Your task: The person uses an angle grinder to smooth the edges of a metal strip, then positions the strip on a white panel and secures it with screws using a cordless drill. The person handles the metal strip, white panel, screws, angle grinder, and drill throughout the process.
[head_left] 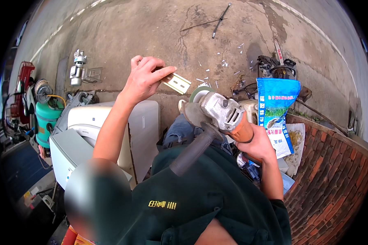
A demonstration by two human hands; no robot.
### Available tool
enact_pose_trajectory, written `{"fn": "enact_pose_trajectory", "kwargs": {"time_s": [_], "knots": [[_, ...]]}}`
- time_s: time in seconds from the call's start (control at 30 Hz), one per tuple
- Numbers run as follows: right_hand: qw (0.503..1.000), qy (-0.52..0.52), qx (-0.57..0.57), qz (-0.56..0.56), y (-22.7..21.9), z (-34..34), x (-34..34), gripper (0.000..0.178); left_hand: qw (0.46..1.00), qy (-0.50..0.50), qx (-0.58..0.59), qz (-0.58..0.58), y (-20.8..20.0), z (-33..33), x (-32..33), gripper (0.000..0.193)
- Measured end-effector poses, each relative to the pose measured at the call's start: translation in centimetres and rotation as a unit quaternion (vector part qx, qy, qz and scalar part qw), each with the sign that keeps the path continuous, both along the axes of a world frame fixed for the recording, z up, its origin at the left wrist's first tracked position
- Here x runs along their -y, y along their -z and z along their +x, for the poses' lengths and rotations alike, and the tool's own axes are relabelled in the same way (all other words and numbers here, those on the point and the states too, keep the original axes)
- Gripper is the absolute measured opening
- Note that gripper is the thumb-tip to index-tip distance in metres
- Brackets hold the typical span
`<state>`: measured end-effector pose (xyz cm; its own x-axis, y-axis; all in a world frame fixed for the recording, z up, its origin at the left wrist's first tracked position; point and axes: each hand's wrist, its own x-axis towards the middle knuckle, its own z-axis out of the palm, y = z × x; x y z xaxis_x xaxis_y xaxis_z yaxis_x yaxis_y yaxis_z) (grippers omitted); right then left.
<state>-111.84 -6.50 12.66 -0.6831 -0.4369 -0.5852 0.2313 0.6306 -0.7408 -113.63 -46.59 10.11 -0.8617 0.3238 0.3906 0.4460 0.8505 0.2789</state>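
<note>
My left hand [146,77] is closed on one end of a short slotted metal rail [178,83], held out in front of me over the pavement. My right hand [255,143] grips the orange body of an angle grinder [221,110] with a grey metal head. Its pale disc [199,94] points away from me, a small gap from the rail's free end. A black side handle [192,154] sticks out toward my chest, and no hand is on it. I cannot tell whether the disc is spinning.
White appliance casings [145,126] stand close on my left, beside a green tank [48,120]. On the right are a blue printed bag [274,106], a chainsaw [278,67] and a brick surface [331,171]. White scraps [225,63] and a black rod [221,22] lie on the concrete ahead.
</note>
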Motion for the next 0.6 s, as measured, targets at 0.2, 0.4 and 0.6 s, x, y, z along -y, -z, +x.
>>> {"fn": "enact_pose_trajectory", "kwargs": {"time_s": [0.2, 0.4, 0.6], "knots": [[0.999, -0.006, -0.005, -0.033, -0.3, 0.2, 0.6, 0.046, 0.997, 0.004, -0.058, -0.043, -1.6, -0.7, 0.4, 0.034], [0.998, 0.005, 0.007, -0.059, -0.4, 0.4, 1.5, 0.047, 0.992, -0.002, -0.113, -0.054, -1.2, -0.3, -0.1, 0.047], [0.999, -0.006, -0.001, -0.031, -0.3, 0.5, 1.9, 0.047, 0.99, -0.021, -0.124, -0.067, -1.0, 0.1, -0.6, 0.04]]}}
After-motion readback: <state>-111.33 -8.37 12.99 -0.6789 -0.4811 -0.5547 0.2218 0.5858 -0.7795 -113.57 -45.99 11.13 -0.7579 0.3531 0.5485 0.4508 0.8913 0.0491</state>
